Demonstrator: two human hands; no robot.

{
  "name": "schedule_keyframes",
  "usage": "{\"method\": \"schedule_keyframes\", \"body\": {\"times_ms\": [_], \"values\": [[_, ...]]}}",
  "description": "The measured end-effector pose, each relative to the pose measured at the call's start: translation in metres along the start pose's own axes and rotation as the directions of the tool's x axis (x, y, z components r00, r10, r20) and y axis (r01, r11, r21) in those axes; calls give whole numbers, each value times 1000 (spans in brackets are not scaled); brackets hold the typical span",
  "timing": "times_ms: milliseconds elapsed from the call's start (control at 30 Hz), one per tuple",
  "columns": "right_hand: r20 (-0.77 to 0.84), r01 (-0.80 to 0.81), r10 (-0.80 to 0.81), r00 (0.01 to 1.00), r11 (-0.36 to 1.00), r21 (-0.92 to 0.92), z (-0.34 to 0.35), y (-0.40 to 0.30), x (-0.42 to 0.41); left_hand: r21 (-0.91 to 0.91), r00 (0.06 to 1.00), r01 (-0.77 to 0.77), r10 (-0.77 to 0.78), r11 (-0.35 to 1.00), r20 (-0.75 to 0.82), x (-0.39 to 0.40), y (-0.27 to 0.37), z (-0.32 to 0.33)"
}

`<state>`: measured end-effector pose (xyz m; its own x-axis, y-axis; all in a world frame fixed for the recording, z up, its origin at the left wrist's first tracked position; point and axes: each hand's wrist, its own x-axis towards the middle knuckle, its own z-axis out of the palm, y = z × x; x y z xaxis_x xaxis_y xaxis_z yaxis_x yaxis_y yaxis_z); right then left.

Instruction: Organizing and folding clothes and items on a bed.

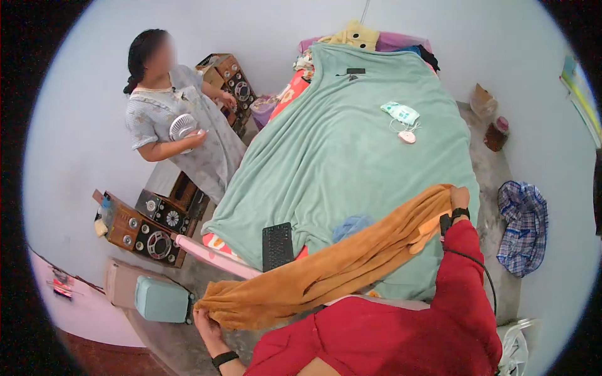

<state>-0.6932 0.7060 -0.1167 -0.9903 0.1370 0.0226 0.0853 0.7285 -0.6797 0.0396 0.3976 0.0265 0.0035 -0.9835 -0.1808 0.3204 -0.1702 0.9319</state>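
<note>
A brown plush fabric piece, perhaps a garment or blanket, stretches between my two hands above the foot of a bed. My left hand grips its lower left end, out past the bed frame. At the other end, my right hand holds a corner over the bed's right side. Beneath lies a pale green blanket with wrinkles along its left half. A black keyboard rests close to the fabric's far edge. Partly covered by the fabric is a crumpled blue cloth.
A person holding a white fan stands at the bed's left, among wooden speakers. A light blue suitcase is near my left hand. A plaid bag sits along the right wall. On the bed lies a printed packet.
</note>
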Motion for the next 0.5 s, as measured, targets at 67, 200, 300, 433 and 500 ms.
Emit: {"method": "schedule_keyframes", "body": {"times_ms": [67,200,300,433,500], "values": [[31,14,-14,999,1000,-13,16,10,1,54,999,34,-33,998,-20,9,-1,-4],[40,100,-97,994,991,-88,32,11,-14,195,998,43,-49,980,29,3,-27,-26],[6,163,-165,986,967,-198,39,33,9,13,976,216,-216,976,28,13,-62,-23],[177,476,-450,875,735,-484,42,47,29,141,935,298,-318,944,154,39,-130,-57],[74,279,-270,960,909,-309,49,23,1,312,908,282,-358,907,218,34,-138,-73]]}}
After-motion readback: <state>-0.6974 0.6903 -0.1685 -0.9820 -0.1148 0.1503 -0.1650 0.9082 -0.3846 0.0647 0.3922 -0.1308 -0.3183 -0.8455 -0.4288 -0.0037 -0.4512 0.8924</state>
